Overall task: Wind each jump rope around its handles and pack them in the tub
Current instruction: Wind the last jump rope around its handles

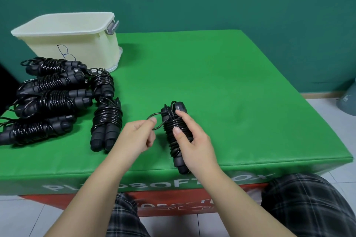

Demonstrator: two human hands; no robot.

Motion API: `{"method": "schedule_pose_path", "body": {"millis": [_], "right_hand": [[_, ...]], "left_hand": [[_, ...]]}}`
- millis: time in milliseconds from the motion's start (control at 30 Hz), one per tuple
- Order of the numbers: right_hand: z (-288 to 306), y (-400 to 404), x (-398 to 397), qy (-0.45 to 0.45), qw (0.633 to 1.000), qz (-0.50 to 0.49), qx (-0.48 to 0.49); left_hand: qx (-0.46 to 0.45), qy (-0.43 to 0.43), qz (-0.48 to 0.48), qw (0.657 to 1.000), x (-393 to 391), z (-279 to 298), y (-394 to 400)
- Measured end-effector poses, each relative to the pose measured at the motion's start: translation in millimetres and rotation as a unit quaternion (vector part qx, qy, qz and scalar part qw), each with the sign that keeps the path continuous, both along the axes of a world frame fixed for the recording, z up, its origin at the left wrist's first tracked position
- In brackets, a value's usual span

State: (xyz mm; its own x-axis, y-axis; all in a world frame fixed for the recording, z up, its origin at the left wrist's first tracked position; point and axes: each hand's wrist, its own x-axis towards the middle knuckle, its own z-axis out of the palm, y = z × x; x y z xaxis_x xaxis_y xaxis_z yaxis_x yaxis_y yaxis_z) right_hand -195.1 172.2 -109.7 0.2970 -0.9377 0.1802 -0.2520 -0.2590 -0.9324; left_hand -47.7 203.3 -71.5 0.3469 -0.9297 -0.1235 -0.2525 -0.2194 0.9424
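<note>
A black jump rope (174, 131) is wound in tight coils around its two handles, and my right hand (192, 138) grips the bundle from the right, above the near part of the green mat (231, 92). My left hand (139, 136) pinches the last loose loop of cord sticking out at the bundle's upper left. Several wound black jump ropes (52, 98) lie in a pile at the left of the mat. The cream tub (67, 38) stands behind that pile at the far left; its inside is hidden.
The mat tops a soft box with white lettering on its front edge, close to my knees in checked trousers. A dark object (5, 90) cuts in at the left edge. A grey rounded thing (348, 100) sits on the tiled floor at the right.
</note>
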Motion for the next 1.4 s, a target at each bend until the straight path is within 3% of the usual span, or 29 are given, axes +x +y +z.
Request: {"method": "schedule_pose_path", "body": {"millis": [100, 200, 267, 367, 433, 600, 767, 967, 1167, 1233, 1333, 1400], "right_hand": [[3.4, 1.3, -1.1, 0.021, 1.000, 0.006, -0.015], [9.2, 1.5, 1.2, 0.073, 0.997, 0.014, -0.013], [15.2, 0.3, 6.0, 0.137, 0.990, 0.016, 0.008], [22.5, -7.9, 12.2, 0.183, 0.982, 0.001, 0.041], [29.7, -13.6, 17.9, 0.179, 0.983, 0.004, 0.044], [54.7, -29.2, 33.0, 0.150, 0.988, 0.014, 0.029], [88.1, -44.9, 46.4, 0.016, 0.996, 0.051, 0.068], [110.2, -68.4, 75.3, -0.049, 0.988, 0.103, 0.099], [106.1, -90.4, 109.4, -0.020, 0.982, 0.163, 0.098], [106.2, -97.1, 118.2, -0.009, 0.977, 0.183, 0.111], [110.6, -114.9, 133.2, 0.030, 0.983, 0.162, 0.082], [116.8, -131.4, 148.5, 0.046, 0.989, 0.133, 0.043]], "left_hand": [[0.022, -0.020, 0.008, 1.000, 4.6, 1.2, -0.3], [-0.026, -0.069, -0.004, 0.997, -5.3, 4.8, 9.8], [-0.057, -0.166, -0.028, 0.984, -14.0, 7.8, 18.4], [-0.094, -0.370, -0.087, 0.920, -18.9, 19.2, 23.6], [-0.112, -0.409, -0.102, 0.900, -13.7, 27.0, 21.9], [-0.159, -0.249, -0.001, 0.955, 5.6, 26.1, 15.0], [-0.121, -0.121, 0.121, 0.978, 23.6, 30.4, 1.9], [-0.083, 0.117, 0.133, 0.981, 45.8, 44.7, -34.5], [-0.086, 0.238, 0.130, 0.959, 64.7, 33.4, -56.1], [-0.100, 0.228, 0.181, 0.951, 73.7, 31.5, -61.4], [-0.103, 0.107, 0.225, 0.963, 88.0, 26.0, -64.9], [-0.103, 0.072, 0.261, 0.957, 93.1, 20.9, -64.6]]}}
